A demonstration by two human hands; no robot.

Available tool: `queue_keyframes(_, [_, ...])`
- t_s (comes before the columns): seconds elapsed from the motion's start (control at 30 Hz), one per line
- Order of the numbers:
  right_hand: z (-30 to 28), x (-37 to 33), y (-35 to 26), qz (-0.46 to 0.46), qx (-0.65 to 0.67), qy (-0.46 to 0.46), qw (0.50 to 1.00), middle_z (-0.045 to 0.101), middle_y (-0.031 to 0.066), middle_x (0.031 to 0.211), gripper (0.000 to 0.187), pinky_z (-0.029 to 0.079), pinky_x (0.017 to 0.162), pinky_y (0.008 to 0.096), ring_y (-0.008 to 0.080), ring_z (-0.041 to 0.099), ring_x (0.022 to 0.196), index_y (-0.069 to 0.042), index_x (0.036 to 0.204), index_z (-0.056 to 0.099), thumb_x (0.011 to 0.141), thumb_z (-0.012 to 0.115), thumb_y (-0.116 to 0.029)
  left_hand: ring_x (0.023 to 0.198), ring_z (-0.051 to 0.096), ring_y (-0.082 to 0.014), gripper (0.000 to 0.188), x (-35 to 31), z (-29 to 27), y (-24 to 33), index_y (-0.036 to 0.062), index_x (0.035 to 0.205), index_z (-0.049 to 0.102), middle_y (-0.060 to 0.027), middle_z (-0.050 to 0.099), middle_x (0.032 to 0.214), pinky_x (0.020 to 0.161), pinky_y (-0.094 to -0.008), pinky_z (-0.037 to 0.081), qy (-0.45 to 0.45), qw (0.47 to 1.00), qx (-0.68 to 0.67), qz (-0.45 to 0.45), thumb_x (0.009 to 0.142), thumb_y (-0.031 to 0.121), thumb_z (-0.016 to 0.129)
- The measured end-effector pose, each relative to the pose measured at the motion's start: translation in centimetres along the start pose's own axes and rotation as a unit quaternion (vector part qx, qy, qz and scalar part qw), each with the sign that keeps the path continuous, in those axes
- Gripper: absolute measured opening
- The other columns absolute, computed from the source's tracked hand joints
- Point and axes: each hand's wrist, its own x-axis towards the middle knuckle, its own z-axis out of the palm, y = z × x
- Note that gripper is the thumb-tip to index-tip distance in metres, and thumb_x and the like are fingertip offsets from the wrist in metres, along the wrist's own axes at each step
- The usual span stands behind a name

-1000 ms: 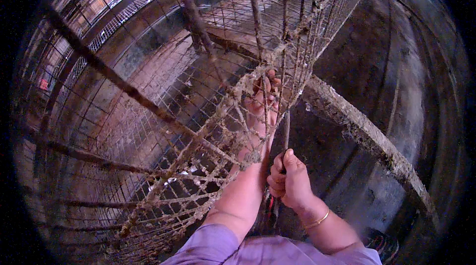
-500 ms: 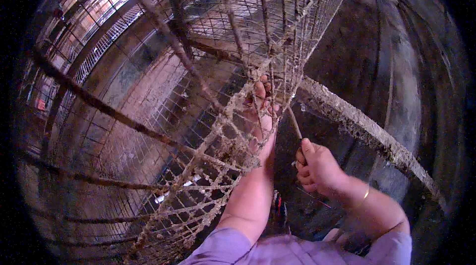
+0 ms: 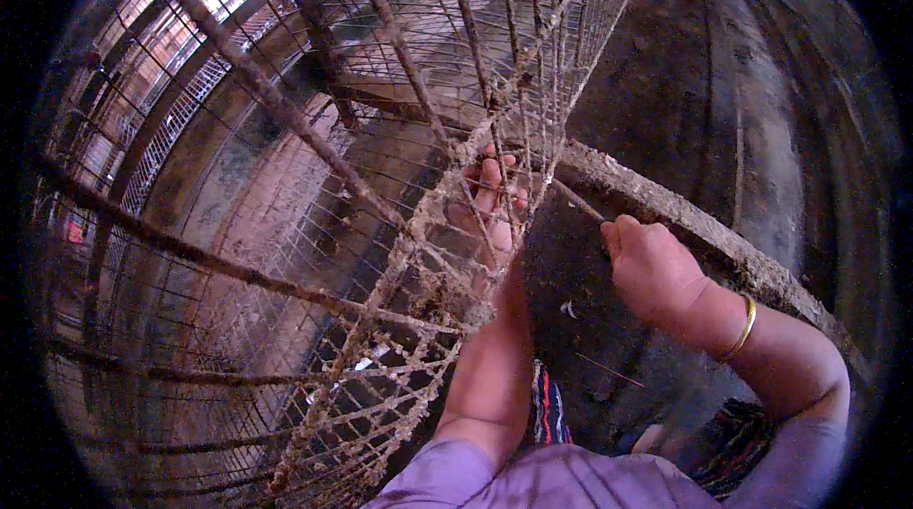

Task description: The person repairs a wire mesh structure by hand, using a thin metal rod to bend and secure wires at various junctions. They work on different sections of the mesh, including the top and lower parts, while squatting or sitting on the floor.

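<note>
Right hand point(image 3: 656, 266) swung outward, fingers clenched round the thin rod point(image 3: 578, 200), so it's slanting flatter from the cage mesh point(image 3: 403, 247); left hand point(image 3: 493, 193) sits behind that, can't tell if gripping.

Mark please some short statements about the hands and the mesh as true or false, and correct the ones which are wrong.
1. The right-hand grip is closed on a thin rod. True.
2. No wire passes in front of the left-hand grip. False: strands of the wire mesh cross in front of it.
3. A gold-coloured bangle is worn on the right forearm. True.
4. The wire mesh near the left-hand grip is clean and smooth. False: it is thickly crusted with dirt.
5. In the picture, a dirt-crusted beam slants down toward the right. True.
</note>
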Motion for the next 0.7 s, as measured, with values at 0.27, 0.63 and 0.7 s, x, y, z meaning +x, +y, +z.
queue_keyframes(0.27, [-0.5, 0.7, 1.3, -0.075, -0.058, -0.007, 0.996, 0.059, 0.0270, 0.081, 0.024, 0.046, 0.070, 0.0491, 0.0435, 0.058, 0.080, 0.002, 0.087, 0.056, 0.089, 0.043, -0.018, 0.081, 0.061, -0.0244, 0.039, 1.2, -4.3, -3.9, 0.0046, 0.120, 0.051, -0.0134, 0.061, 0.104, 0.066, -0.0412, 0.053, -0.086, 0.992, 0.033, 0.083, 0.093, 0.031, 0.044])
queue_keyframes(0.63, [-4.5, 4.5, 1.4, -0.307, -0.391, -0.155, 0.853, 0.060, 0.0162, 0.072, 0.022, 0.052, 0.068, 0.0361, 0.0312, 0.063, 0.075, 0.006, 0.088, 0.054, 0.071, 0.058, -0.007, 0.074, 0.065, -0.0311, 0.031, 1.3, -5.9, -2.9, -0.0018, 0.101, 0.062, -0.0190, 0.065, 0.089, 0.061, -0.0347, 0.053, -0.038, 0.738, 0.534, 0.410, 0.092, 0.024, 0.048])
queue_keyframes(0.7, [-5.8, 4.8, 1.2, -0.378, -0.365, -0.139, 0.839, 0.061, 0.0154, 0.070, 0.021, 0.052, 0.065, 0.0346, 0.0296, 0.064, 0.074, 0.006, 0.087, 0.053, 0.072, 0.058, -0.008, 0.075, 0.065, -0.0306, 0.031, 0.4, -4.4, -1.7, -0.0018, 0.101, 0.061, -0.0187, 0.065, 0.090, 0.063, -0.0352, 0.053, -0.023, 0.778, 0.488, 0.395, 0.092, 0.025, 0.049])
